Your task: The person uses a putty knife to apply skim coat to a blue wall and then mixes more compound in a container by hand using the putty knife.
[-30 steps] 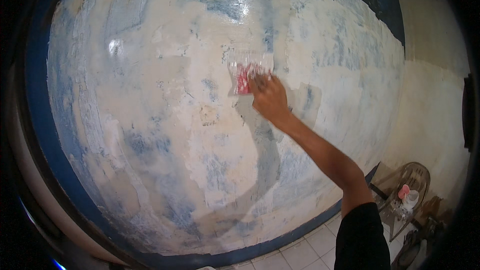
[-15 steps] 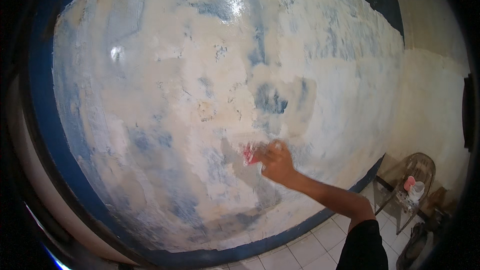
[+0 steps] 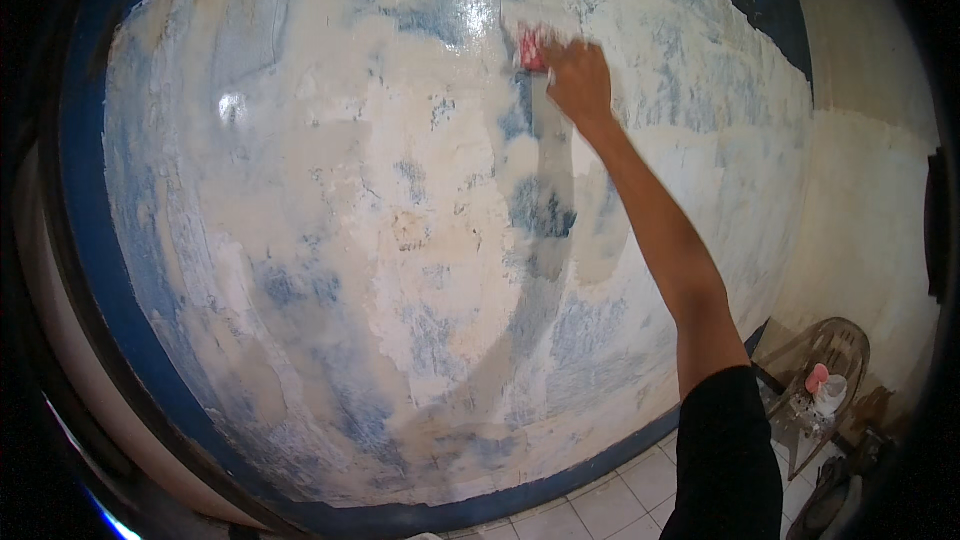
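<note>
My right hand (image 3: pixel 582 85) is closed on a red putty spreader (image 3: pixel 534 48) smeared with white. It holds the spreader against the upper middle of a wall (image 3: pixel 330 160) patched with cream and white putty, blue showing through in places. The fingers and the tool's edge are slightly blurred. My bare right forearm reaches up from the lower right, out of a black sleeve (image 3: pixel 725 450). A blue patch lies just below the spreader, and the arm's shadow falls down the wall. My left hand is out of view.
Blue bands border the wall, one of them a strip (image 3: pixel 135 310) on the left. At lower right stands a chair (image 3: pixel 850 340) bearing a white tub (image 3: pixel 829 396) and a pink object (image 3: pixel 817 377). White floor tiles (image 3: pixel 610 507) run along the wall's foot. A cream side wall (image 3: pixel 870 200) adjoins on the right.
My right hand has moved up the wall with the spreader, from the lower middle to the upper middle. The arm is now stretched further upward.
</note>
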The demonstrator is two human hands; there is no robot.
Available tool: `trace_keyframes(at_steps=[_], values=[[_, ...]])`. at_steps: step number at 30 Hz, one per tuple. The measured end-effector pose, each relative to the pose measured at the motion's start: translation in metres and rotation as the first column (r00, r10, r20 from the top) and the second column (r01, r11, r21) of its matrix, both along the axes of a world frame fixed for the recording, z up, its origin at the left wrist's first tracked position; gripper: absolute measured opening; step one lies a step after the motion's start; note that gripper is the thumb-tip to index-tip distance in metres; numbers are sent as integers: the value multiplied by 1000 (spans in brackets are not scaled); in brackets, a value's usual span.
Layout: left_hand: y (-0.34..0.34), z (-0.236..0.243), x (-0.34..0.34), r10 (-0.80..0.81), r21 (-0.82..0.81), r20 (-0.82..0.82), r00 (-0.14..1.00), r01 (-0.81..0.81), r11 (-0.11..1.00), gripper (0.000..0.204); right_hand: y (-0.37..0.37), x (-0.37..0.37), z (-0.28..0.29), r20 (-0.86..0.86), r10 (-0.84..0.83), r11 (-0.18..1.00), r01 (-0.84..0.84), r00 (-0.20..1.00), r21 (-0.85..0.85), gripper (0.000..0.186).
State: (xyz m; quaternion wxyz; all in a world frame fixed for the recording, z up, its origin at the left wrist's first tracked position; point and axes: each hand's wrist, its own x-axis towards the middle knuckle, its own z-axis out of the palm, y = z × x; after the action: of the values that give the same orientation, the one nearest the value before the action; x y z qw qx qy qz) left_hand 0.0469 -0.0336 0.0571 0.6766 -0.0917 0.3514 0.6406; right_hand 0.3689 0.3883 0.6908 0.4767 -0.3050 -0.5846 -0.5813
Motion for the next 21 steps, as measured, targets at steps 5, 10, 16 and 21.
trace_keyframes(at_steps=[5,10,16,21], values=[[5,-16,-1,-7,-14,13,1000,7,1000,78,-1,-2,-167,29,124,980,-118,992,-158,50],[8,-24,-9,-22,34,23,999,21,999,78,-46,-24,-306,-14,235,917,-226,972,-329,40],[23,-47,-9,-18,43,47,999,16,999,78,-92,-4,-361,-20,258,849,-237,966,-472,45],[9,-18,4,-52,-35,18,998,53,998,77,-100,-9,-279,-55,287,892,-287,957,-348,49]])
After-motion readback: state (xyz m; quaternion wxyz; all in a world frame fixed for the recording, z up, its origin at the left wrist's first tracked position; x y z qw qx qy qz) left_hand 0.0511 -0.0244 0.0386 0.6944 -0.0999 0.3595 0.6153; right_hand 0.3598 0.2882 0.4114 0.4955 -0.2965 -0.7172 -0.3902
